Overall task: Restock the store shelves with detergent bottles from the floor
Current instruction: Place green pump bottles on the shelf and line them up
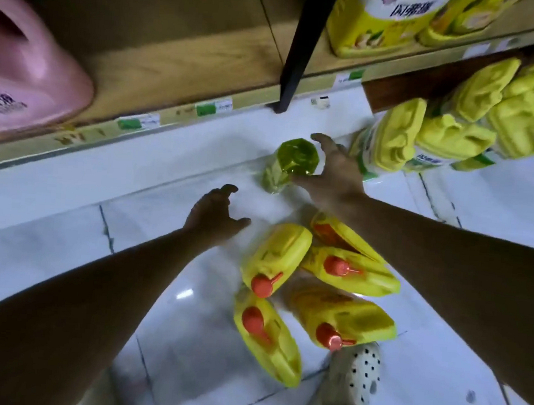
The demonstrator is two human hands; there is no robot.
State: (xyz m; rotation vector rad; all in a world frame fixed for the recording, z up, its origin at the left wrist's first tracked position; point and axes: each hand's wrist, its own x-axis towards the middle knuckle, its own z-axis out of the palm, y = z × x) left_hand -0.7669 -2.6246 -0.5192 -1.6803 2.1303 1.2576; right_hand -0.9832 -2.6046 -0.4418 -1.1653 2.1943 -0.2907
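Both hands reach down toward the floor (48, 249) in front of the bottom shelf (162, 50). The right hand (332, 172) grips a green bottle (294, 159) that lies on its side on the floor near the shelf's front edge, thumb under it and fingers spread over its far end; motion blur hides how tight the grip is. The left hand (217, 214) hovers just above the tiles to the left of that bottle, fingers loosely curled and released, holding nothing. Nearer the person, five yellow bottles (274, 257) with orange caps lie in a loose heap on the floor, some touching or overlapping, partly under the right forearm. A spotted shoe (357, 372) stands just beside the nearest of them. At the right edge of the floor, more yellow jugs (430, 135) stand packed together under a wooden board. On the shelf, a pink jug (24, 65) sits at the left end and a big yellow jug (379, 22) stands right of a black post (303, 45). Green and white price tags (214, 107) line the shelf's front edge.
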